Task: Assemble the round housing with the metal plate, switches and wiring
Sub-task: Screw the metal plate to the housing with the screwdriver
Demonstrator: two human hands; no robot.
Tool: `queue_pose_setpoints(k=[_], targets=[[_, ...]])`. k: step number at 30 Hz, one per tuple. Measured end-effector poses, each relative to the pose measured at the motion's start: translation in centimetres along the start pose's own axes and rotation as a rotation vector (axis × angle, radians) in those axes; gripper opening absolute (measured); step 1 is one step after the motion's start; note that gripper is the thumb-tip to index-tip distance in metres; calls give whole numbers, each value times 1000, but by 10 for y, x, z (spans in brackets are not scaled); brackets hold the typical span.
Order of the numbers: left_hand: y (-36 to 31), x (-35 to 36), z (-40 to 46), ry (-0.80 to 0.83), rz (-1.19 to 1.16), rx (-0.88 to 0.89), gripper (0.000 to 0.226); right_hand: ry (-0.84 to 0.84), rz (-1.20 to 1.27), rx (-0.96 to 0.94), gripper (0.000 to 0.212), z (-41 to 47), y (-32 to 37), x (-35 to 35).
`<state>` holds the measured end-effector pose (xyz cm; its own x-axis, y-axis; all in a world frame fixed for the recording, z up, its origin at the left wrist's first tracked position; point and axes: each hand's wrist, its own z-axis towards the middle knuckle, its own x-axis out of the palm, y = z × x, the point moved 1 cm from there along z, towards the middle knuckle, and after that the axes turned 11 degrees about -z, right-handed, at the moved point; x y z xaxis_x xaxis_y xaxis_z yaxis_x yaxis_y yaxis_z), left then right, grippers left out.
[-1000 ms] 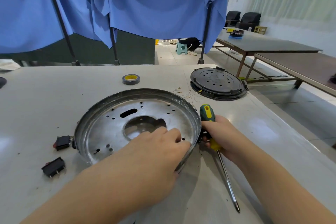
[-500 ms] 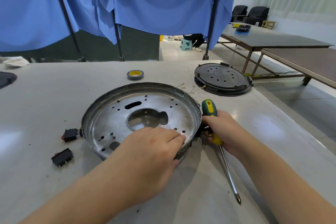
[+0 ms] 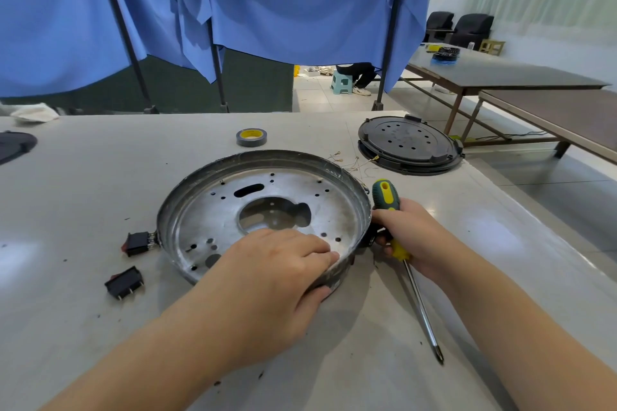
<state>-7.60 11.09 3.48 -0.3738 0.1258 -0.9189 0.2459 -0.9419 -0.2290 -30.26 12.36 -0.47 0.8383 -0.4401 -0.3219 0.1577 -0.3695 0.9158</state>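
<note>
The round metal housing (image 3: 213,210), with the perforated metal plate (image 3: 300,183) as its floor, lies open side up on the grey table (image 3: 83,183). My left hand (image 3: 267,280) grips its near rim, fingers inside and thumb outside. My right hand (image 3: 414,237) holds a green-and-yellow screwdriver (image 3: 385,193) against the housing's right side, shaft pointing toward me. A black part at that rim is mostly hidden by my fingers. One black rocker switch (image 3: 137,243) hangs at the housing's left edge. Another switch (image 3: 124,283) lies loose nearer to me. Thin wires (image 3: 350,162) trail behind the housing.
A black round cover (image 3: 409,143) sits at the back right near the table's edge. A roll of grey tape (image 3: 251,137) lies behind the housing. Blue cloth on stands hangs beyond the table. Dark tables stand to the right.
The view has shifted slightly, so everything sits a little further right. My left fingers have slid a bit along the near rim. The right hand keeps the screwdriver at the housing's side.
</note>
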Motion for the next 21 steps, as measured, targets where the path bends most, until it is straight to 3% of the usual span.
queue_pose_setpoints(k=[21], targets=[[-1, 3, 0, -39, -30, -40, 27, 65, 50, 16, 20, -5, 2, -2]])
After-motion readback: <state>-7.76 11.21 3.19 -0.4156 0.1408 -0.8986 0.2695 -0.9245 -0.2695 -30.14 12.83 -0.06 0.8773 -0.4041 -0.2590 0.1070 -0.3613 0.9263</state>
